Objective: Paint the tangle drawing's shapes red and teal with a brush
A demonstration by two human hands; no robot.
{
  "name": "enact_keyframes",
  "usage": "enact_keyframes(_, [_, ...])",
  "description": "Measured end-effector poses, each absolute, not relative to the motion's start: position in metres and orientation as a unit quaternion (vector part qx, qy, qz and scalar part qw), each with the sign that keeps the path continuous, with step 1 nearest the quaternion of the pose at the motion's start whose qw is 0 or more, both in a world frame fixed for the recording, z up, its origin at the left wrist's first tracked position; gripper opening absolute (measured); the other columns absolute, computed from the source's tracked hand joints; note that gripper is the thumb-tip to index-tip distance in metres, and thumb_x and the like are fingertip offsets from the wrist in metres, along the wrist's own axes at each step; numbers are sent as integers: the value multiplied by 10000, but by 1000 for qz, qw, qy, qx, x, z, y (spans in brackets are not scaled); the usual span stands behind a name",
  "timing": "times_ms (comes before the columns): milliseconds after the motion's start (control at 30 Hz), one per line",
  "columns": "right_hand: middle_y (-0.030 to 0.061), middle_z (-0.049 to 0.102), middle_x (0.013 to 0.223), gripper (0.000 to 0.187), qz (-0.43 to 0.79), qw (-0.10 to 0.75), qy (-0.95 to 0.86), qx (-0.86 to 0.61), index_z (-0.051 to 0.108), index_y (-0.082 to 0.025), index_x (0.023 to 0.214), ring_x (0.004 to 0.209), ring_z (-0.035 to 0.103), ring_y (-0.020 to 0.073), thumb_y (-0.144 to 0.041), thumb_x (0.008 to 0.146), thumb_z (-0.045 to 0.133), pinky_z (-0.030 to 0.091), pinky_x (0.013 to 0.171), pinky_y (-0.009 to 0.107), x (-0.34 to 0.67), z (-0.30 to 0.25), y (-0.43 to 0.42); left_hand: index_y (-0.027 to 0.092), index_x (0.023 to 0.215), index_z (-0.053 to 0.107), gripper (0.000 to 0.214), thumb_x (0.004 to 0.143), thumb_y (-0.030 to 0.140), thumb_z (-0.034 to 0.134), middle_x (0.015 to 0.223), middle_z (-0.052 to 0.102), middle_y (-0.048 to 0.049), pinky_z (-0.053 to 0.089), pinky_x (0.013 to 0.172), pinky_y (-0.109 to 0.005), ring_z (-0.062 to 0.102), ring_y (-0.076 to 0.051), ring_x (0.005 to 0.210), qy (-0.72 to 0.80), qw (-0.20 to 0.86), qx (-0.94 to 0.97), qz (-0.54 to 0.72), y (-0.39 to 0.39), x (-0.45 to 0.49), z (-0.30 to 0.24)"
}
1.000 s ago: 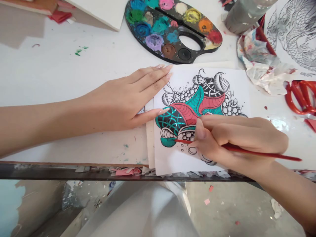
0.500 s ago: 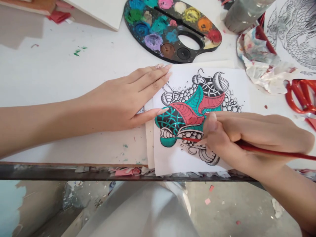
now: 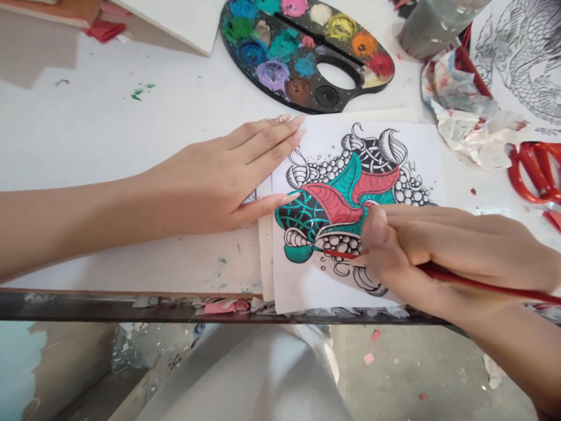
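A white sheet with a black ink drawing (image 3: pixel 350 193), partly painted teal and red, lies at the table's front edge. My left hand (image 3: pixel 219 175) lies flat with fingers stretched out, its fingertips pressing the sheet's left edge. My right hand (image 3: pixel 438 251) is closed round a thin red paintbrush (image 3: pixel 482 283). The brush tip touches the drawing near a teal patch at its lower left. The hand covers the drawing's lower right part.
A black palette (image 3: pixel 307 52) with several paint colours lies behind the drawing. Crumpled stained paper (image 3: pixel 464 111), red scissors (image 3: pixel 534 172) and a grey bottle (image 3: pixel 433 23) are at the right. Another ink drawing (image 3: pixel 526 58) sits far right. A white board (image 3: pixel 175 20) leans at the back.
My right hand has shifted to the right with the brush and then dipped slightly, uncovering more of the drawing's lower middle. My left hand has stayed flat in place.
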State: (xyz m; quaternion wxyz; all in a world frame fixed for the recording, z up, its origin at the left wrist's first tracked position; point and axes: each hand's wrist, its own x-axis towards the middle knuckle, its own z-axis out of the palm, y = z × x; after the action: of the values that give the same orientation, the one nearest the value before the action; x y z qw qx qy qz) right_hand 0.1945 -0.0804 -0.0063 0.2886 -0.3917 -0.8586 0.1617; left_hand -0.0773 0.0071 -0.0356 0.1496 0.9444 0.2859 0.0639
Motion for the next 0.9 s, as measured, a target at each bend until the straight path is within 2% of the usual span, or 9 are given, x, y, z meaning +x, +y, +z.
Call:
enact_keyframes(67, [7,537,686,570,161,282,-864,-386,408,-245,736,627,589,131,-483,1149,720,433,507,302,189,-4,-79,141,1852,286,865,1175,677,338,1958,274,-132,299,1519,-518,262,-345,1830,280,150,945,77,7,-78,-35])
enact_keyframes(200, [-10,494,650,569,157,283,-867,-379,354,-253,721,586,544,126,-368,1142,717,410,483,298,192,0,-83,153,1850,292,832,1181,637,394,1951,300,-130,297,1508,-520,287,-340,1821,281,153,944,84,6,-78,-34])
enact_keyframes(300, [-45,384,616,551,160,298,-866,-368,266,-252,730,528,428,103,-104,1089,657,361,473,293,200,0,-87,165,1856,290,822,1181,620,405,1944,313,-139,302,1505,-559,299,-361,1817,281,159,942,87,5,-77,-34])
enact_keyframes(400, [-64,278,628,490,169,367,-849,-342,230,-240,771,518,265,91,86,950,548,295,468,294,204,-7,-88,221,1866,280,819,1172,634,419,1947,320,-110,293,1508,-595,303,-384,1814,282,176,938,96,6,-76,-36])
enact_keyframes(500, [-65,248,640,462,179,423,-823,-334,257,-238,796,528,227,100,100,897,556,272,465,309,203,-14,-85,239,1869,278,834,1163,660,423,1953,305,-98,261,1511,-643,291,-420,1812,284,185,936,97,8,-77,-38])
enact_keyframes(600, [-66,250,636,454,178,426,-820,-338,256,-237,807,517,223,101,86,920,554,284,463,309,202,-15,-83,236,1878,242,855,1167,693,368,1964,269,-99,236,1517,-648,259,-405,1825,289,179,937,85,8,-77,-38])
enact_keyframes(733, [-60,286,650,466,188,371,-838,-352,224,-240,814,556,263,105,79,974,524,341,497,281,203,-8,-85,238,1880,234,851,1171,695,347,1966,265,-86,261,1523,-598,258,-370,1830,295,178,935,79,7,-76,-37])
enact_keyframes(833, [-56,310,662,508,192,328,-851,-362,206,-245,799,586,306,108,105,937,548,387,530,285,203,-3,-87,219,1877,236,848,1176,682,346,1967,258,-96,265,1517,-618,258,-389,1827,290,169,939,77,6,-76,-36])
enact_keyframes(900, [-59,299,638,496,181,341,-850,-359,209,-240,785,554,288,105,102,925,540,383,504,292,203,-3,-88,196,1877,230,853,1179,678,327,1965,254,-111,266,1515,-621,257,-389,1827,287,162,941,75,6,-76,-36])
